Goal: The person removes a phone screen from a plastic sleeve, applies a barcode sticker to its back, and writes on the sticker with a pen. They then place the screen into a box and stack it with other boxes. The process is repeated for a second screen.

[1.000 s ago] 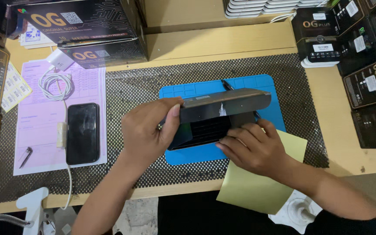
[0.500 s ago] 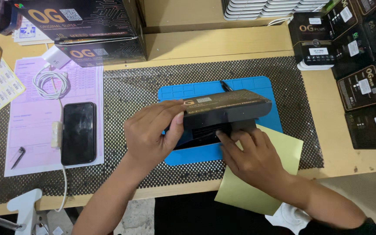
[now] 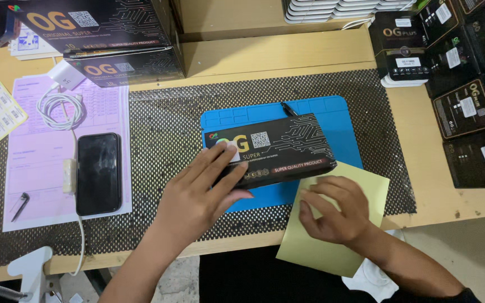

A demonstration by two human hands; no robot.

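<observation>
A flat black printed box (image 3: 279, 146) lies face up on the blue work mat (image 3: 332, 115). My left hand (image 3: 200, 193) rests on the box's near left part, fingers spread flat over a small white sticker. My right hand (image 3: 332, 210) hovers just right of the box's near edge, fingers curled over the yellow-green sheet (image 3: 366, 191), holding nothing that I can see.
A black phone (image 3: 98, 173) with a white cable (image 3: 57, 106) lies on a pink form at left. Large black boxes (image 3: 108, 39) stand at the back left, smaller black boxes (image 3: 467, 106) at right. Dotted anti-slip mat (image 3: 164, 129) covers the wooden bench.
The box was held tilted up in both hands; now it lies flat, printed face up. My right hand has let go and drawn back onto the yellow-green sheet.
</observation>
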